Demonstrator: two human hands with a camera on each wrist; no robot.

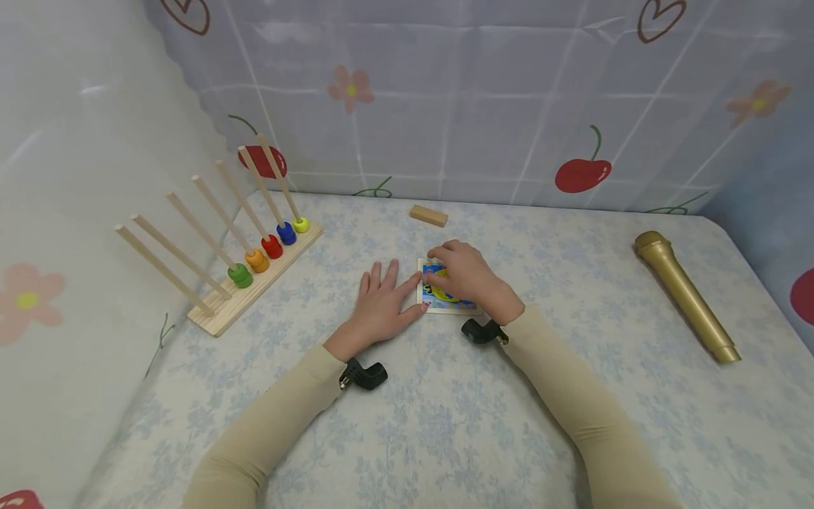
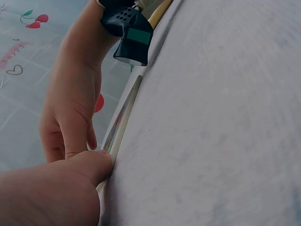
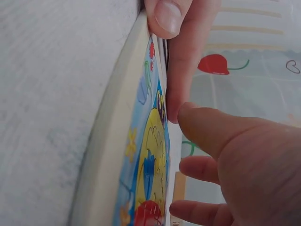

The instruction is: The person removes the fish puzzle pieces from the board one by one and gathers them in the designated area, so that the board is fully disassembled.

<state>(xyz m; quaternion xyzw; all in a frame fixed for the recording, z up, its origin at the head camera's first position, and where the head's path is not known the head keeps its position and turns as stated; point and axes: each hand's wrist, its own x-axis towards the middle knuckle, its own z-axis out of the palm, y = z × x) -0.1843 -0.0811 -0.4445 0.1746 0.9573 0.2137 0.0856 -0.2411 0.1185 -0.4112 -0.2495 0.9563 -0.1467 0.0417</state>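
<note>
A small picture board (image 1: pixel 448 311) with a pale wooden frame lies flat on the table in front of me. Its picture (image 3: pixel 153 141) shows a yellow figure on blue, with red and orange details. My left hand (image 1: pixel 379 308) is spread at the board's left side, the thumb at the near corner and the index finger higher along the frame. Over the board is my right hand (image 1: pixel 469 273), covering part of the picture. In the right wrist view its thumb (image 3: pixel 202 125) comes close to the left index finger, and its fingers are loosely bent with nothing visible between them.
To the left stands a wooden peg rack (image 1: pixel 254 290) with several tall rods and coloured rings. A small wooden block (image 1: pixel 429 215) lies beyond the board, and a gold microphone (image 1: pixel 689 297) lies far right. Patterned curtains (image 1: pixel 445 106) edge the table at the back.
</note>
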